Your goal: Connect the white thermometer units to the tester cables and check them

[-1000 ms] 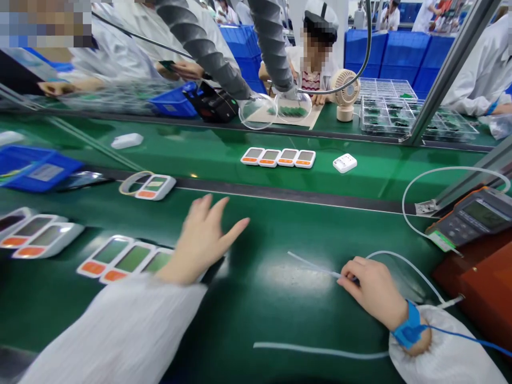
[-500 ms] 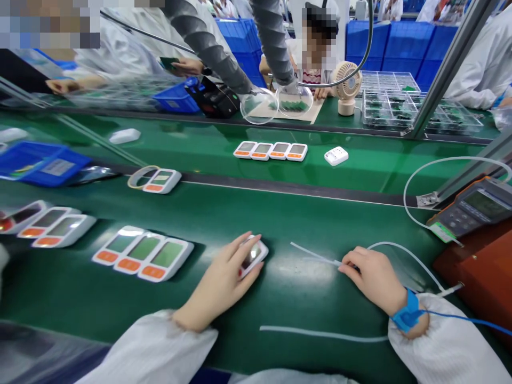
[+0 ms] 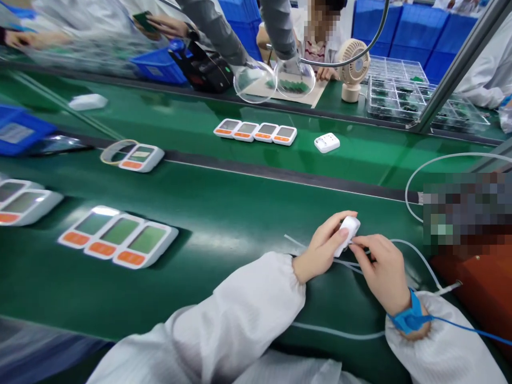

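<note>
In the head view, my left hand (image 3: pixel 322 245) is closed round a small white wrist monitor (image 3: pixel 347 234), held tilted on edge just above the green bench. My right hand (image 3: pixel 380 264) pinches close against the monitor's near right side. Between those fingertips is the end of a thin white tube (image 3: pixel 414 256), mostly hidden; the tube loops out behind the hand. A blue wrist strap (image 3: pixel 412 317) with a cord is on my right wrist. Under both hands lie more thin tubes on the bench. To the left, three monitors with orange buttons (image 3: pixel 118 237) lie side by side.
More monitors (image 3: pixel 28 200) lie at the left, and one with a looped band (image 3: pixel 142 157) is near the bench's back strip. Beyond it are a row of monitors (image 3: pixel 256 130) and one white unit (image 3: pixel 327 142). A brown box (image 3: pixel 476 266) is at the right. A person sits opposite.
My left hand has picked up the monitor from the bench and carried it right, to my right hand. My right hand has risen slightly to meet it. The view has shifted.
</note>
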Demonstrator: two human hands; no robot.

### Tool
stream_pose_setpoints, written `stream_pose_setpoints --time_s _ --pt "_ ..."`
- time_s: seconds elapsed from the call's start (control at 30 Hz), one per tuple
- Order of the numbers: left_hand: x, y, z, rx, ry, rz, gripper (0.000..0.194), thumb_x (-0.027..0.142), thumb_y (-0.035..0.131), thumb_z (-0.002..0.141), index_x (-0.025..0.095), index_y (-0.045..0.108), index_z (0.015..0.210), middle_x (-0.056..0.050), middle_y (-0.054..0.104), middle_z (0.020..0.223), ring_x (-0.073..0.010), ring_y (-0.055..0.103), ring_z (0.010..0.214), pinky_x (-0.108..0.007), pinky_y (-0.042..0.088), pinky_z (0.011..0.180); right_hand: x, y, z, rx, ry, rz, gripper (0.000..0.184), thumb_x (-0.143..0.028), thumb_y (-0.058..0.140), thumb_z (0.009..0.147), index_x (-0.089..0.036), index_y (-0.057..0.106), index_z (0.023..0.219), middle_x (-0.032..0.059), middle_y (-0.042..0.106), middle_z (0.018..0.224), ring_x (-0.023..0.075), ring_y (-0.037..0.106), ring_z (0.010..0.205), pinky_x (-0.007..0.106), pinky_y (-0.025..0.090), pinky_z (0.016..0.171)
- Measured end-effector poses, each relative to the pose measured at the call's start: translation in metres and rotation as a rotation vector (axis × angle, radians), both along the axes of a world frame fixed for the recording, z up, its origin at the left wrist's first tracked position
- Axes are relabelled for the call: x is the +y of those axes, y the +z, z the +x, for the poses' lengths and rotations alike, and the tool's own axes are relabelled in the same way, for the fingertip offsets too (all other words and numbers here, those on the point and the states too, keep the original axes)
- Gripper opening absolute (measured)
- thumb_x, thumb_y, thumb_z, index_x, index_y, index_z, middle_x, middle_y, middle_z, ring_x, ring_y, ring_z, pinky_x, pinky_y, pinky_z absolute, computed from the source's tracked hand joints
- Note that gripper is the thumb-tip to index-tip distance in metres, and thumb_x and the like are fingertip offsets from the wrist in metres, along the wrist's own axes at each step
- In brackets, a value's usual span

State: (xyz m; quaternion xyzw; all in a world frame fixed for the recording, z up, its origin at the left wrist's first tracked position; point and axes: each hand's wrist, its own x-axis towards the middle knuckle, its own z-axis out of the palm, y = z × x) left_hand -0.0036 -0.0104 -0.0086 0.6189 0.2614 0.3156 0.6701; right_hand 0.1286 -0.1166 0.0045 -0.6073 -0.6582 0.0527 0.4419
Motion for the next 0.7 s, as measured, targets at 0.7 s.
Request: stream_pose_setpoints --time_s 0.7 --pt "-0.0044 0.0035 -0.0071 0.003 -0.026 -0.048 0.055 0.059 0.053 0.096 0.017 0.064 0.129 -0.012 0.066 0.13 -0.0273 0.06 0.117 -0.036 0.047 0.101 -0.0004 0.002 -0.0005 0.048 -0.037 -0.004 0.016 -0.021 0.055 0.109 -0.018 0.066 0.099 0.0009 0.06 0.086 0.0151 0.054 0.079 0.027 0.04 0.072"
